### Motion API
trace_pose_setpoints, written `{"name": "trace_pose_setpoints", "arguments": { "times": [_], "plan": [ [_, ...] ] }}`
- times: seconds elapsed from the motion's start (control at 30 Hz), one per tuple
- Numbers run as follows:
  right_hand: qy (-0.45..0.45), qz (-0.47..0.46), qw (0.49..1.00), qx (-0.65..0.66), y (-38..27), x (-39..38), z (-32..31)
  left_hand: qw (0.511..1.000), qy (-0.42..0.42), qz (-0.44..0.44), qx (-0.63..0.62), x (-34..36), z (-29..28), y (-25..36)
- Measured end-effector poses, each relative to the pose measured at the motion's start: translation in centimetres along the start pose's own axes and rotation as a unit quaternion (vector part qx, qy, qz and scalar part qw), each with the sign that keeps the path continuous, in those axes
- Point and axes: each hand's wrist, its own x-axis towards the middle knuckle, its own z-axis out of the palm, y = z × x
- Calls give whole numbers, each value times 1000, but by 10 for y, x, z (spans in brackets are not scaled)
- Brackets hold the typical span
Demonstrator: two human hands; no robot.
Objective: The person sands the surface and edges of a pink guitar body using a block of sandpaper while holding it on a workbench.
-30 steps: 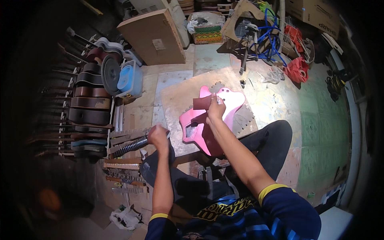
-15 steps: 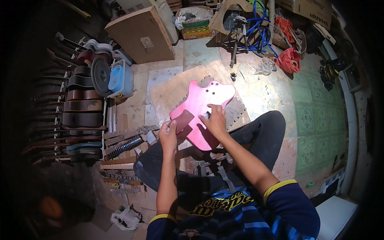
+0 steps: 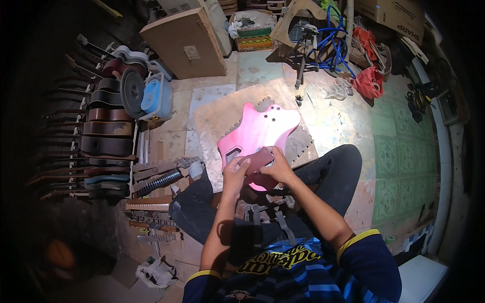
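Note:
A pink guitar body (image 3: 260,126) with four dark holes near its top and a cavity at its left lies on a worn wooden board (image 3: 209,113) in front of my crossed legs. Over its lower part, my left hand (image 3: 235,172) grips the left end of a reddish-brown piece, apparently sandpaper (image 3: 259,158). My right hand (image 3: 278,169) has hold of the piece's right end, thumb and fingers around it. Whether anything is inside or under the piece is hidden.
Guitars (image 3: 108,129) fill a rack at left, beside a plastic tub (image 3: 159,103). Files and tools (image 3: 156,187) lie by my left knee. A leaning panel (image 3: 184,45), basket (image 3: 252,38), blue hose (image 3: 328,50) and red bag (image 3: 369,81) line the far side.
The reddish piece passed from my right hand to my left, which came in from the left. Now my right hand, open half a second ago, has closed on it too, lower on the body.

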Motion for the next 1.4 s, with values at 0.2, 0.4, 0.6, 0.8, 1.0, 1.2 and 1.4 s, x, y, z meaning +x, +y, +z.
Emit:
{"name": "trace_pose_setpoints", "arguments": {
  "times": [0.2, 0.4, 0.6, 0.8, 1.0, 1.2, 1.4],
  "plan": [
    [-64, 75, 962, 254, -37, -26, -16, 993, 40, 42, 103, -1, 8, -7],
    [-56, 100, 896, 428, -19, -35, -19, 980, 57, 132, 136, 0, 28, -15],
    [20, 57, 940, 337, -42, -47, -23, 986, 28, 107, 125, -9, 33, -4],
    [-63, 106, 870, 478, -43, -46, -26, 991, 3, 96, 91, -13, 35, 2],
    [-39, 138, 861, 488, -34, -43, -17, 981, -14, 112, 160, -16, 32, 0],
    [-58, 180, 854, 485, -38, -46, -18, 993, -25, 78, 89, -18, 22, -9],
    [-252, 195, 681, 659, -23, -59, -27, 991, -97, 17, 88, -4, -8, -6]
  ]
}}
